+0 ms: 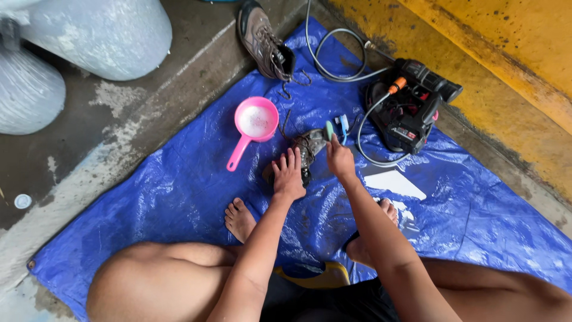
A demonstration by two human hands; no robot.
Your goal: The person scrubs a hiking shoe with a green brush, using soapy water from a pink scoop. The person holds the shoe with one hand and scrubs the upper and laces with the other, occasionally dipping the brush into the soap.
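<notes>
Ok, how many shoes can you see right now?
2. One shoe lies on the blue tarp under the left hand; the other shoe sits at the tarp's far edge. None seem hidden.

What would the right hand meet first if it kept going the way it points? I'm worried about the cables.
Probably the grey hose looping before the black power tool; the right hand points up-right, though depth is unclear.
</notes>
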